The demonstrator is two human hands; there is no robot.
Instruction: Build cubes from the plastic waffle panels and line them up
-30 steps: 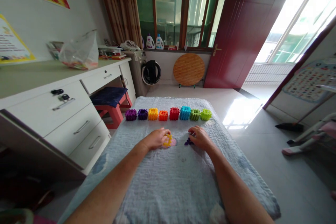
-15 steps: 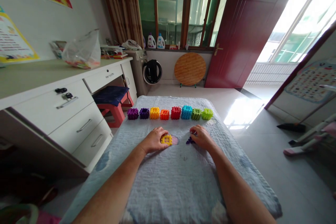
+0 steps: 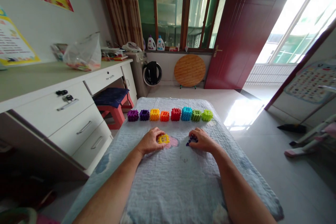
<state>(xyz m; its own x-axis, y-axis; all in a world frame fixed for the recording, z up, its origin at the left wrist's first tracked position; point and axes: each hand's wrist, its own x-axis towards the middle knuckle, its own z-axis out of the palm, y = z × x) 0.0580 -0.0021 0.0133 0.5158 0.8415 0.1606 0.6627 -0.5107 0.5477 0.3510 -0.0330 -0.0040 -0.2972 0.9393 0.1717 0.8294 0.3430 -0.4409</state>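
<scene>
My left hand (image 3: 151, 140) is closed on a yellow square lattice block (image 3: 163, 139), thumb and fingers at its left side. To the right, my right hand (image 3: 203, 140) grips a dark purple lattice block (image 3: 192, 140), partly hidden by the fingers. Both hands rest low over the cloth-covered table (image 3: 181, 182). Behind them stands a row of stacked lattice blocks: purple (image 3: 133, 115), dark purple (image 3: 144, 114), yellow (image 3: 154, 114), orange (image 3: 165, 116), red (image 3: 175, 114), blue (image 3: 186, 113), dark green (image 3: 196, 115) and light green (image 3: 207, 115).
A white desk (image 3: 70, 108) with drawers flanks the table on the left, with a red stool (image 3: 112, 103) partly under it. Beyond are a washing machine (image 3: 140, 71), a round wooden board (image 3: 189, 70) and an open red door (image 3: 244, 31).
My left hand has shifted slightly left with the yellow block, which now looks more tilted. My right hand has turned the dark purple block a little, showing more of it.
</scene>
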